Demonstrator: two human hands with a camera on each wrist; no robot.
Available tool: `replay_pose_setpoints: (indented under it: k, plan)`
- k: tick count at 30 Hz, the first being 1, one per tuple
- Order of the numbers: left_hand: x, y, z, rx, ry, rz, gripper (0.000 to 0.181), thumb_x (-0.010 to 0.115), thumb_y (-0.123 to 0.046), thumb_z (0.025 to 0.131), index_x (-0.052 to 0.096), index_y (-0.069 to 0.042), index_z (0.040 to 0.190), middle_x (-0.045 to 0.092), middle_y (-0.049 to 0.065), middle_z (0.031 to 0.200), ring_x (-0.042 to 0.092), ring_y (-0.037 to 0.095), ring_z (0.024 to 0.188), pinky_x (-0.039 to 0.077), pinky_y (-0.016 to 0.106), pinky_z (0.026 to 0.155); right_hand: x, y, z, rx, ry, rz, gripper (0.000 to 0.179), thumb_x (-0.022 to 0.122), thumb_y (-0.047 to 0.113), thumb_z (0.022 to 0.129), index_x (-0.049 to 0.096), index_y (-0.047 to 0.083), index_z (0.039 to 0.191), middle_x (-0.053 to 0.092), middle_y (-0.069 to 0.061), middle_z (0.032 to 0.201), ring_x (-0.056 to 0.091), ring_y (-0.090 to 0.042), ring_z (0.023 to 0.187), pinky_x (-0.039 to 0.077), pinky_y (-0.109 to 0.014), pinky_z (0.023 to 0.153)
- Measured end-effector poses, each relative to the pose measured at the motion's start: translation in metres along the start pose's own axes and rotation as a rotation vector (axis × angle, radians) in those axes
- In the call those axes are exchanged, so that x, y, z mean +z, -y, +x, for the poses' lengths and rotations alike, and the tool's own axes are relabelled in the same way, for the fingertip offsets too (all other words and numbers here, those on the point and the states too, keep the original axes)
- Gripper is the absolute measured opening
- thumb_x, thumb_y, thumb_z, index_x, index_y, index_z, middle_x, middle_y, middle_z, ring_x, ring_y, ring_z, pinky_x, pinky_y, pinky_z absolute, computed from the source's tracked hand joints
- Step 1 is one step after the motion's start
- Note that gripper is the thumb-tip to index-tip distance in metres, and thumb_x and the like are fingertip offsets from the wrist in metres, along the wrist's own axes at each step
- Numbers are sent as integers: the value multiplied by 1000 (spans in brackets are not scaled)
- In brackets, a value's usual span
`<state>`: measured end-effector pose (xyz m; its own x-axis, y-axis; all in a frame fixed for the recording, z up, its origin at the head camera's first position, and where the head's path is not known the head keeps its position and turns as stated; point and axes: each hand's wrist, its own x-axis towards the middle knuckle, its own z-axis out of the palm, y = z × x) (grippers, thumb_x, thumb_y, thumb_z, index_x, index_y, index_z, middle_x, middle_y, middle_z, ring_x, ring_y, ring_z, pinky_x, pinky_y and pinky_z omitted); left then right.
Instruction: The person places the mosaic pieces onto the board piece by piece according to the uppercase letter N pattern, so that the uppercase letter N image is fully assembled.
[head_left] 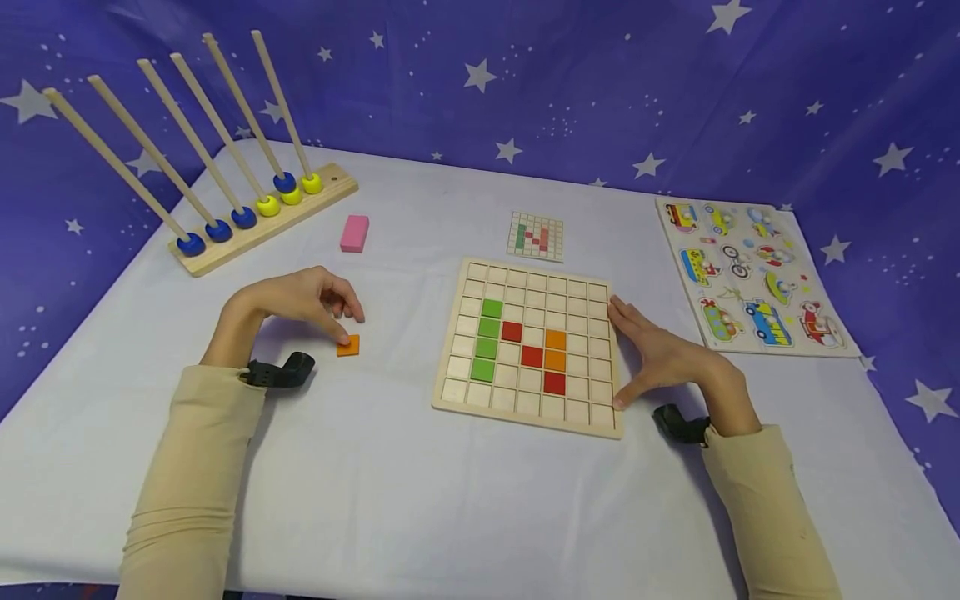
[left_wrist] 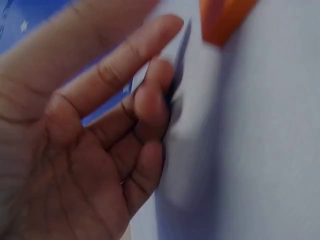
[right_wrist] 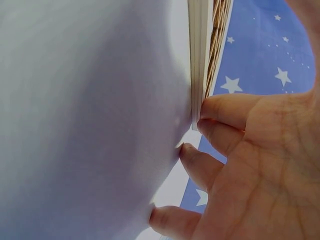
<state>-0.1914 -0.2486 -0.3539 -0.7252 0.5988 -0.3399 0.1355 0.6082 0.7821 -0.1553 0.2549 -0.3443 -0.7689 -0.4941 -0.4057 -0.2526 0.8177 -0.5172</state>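
Note:
With the thumb of my left hand (head_left: 300,300) I touch a small orange tile (head_left: 349,347) lying on the white table, left of the board. The other fingers curl loosely above the cloth. In the left wrist view the orange tile (left_wrist: 222,22) is partly cut off at the top. My right hand (head_left: 663,354) rests against the right edge of the wooden grid board (head_left: 525,420), thumb and fingers spread along it. Green tiles (head_left: 487,348) form a column in the grid. Red tiles (head_left: 532,357) step down diagonally beside two stacked orange tiles (head_left: 556,360).
Behind the board lies a small pattern card (head_left: 536,237). A pink block (head_left: 355,233) sits back left, near a wooden peg stand (head_left: 270,223) with blue and yellow beads. A vehicle picture puzzle (head_left: 757,279) lies at the right. Starry purple cloth (head_left: 570,83) hangs behind.

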Motion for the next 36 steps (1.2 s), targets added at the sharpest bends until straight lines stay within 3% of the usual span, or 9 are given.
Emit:
replay_pose_setpoints:
  k: [6,10,14,18,22,26,30,33,36]
  plan:
    - [6,-13,2,-55,-14,149,24,84,-10,68,72,-7,89,56,5,86,44,14,77,37,23,67,0,0,0,6,0,-6,136,92,38,55,5,-2,152,-10,-15,162,-8,-42,147,6,-63,114]
    - [5,-13,2,-84,-37,151,20,81,-10,71,73,-6,89,58,5,84,46,15,77,38,24,68,0,0,1,7,0,-5,136,91,39,55,5,-2,152,-10,-14,162,-8,-42,147,5,-63,114]
    - [5,-8,4,-64,-144,127,18,76,-12,80,72,-5,96,62,5,82,50,15,75,41,24,68,0,-2,2,16,-1,-8,137,91,40,55,5,-1,152,-10,-14,162,-9,-41,147,5,-63,114]
    - [4,-4,7,-74,-262,121,22,74,-20,85,72,-7,103,67,4,91,53,13,83,41,25,75,1,-2,1,23,-2,-16,137,91,41,55,5,-2,152,-10,-14,162,-9,-41,147,5,-62,114]
    - [4,-5,8,-85,-275,147,26,78,-18,79,72,-9,102,65,5,99,52,17,90,40,30,80,0,-2,1,16,-3,-11,138,91,42,55,4,-2,152,-10,-14,162,-9,-42,147,4,-62,114]
    - [5,-6,8,-64,-293,149,25,77,-12,79,70,-6,101,66,9,103,55,22,96,40,35,86,0,-1,0,11,-3,-5,137,91,41,55,4,-2,152,-10,-15,162,-9,-42,147,4,-63,114]
    - [9,-3,13,-21,-403,112,22,76,-8,81,67,-4,100,68,12,101,61,23,93,45,28,84,0,-1,1,22,-1,-14,137,91,41,55,4,-1,152,-10,-13,162,-9,-41,147,5,-62,114]
    - [16,-2,26,36,-491,77,19,75,-5,81,70,-4,99,70,13,98,63,19,87,47,19,78,0,-2,2,20,-1,-16,138,91,42,55,4,-2,152,-11,-13,162,-9,-41,147,5,-62,114]
    - [23,-9,43,86,-522,11,21,74,-5,82,71,-3,103,70,15,100,65,14,84,47,15,74,1,-3,1,14,-2,-14,138,91,41,55,4,-2,152,-10,-14,162,-9,-42,147,5,-62,114]
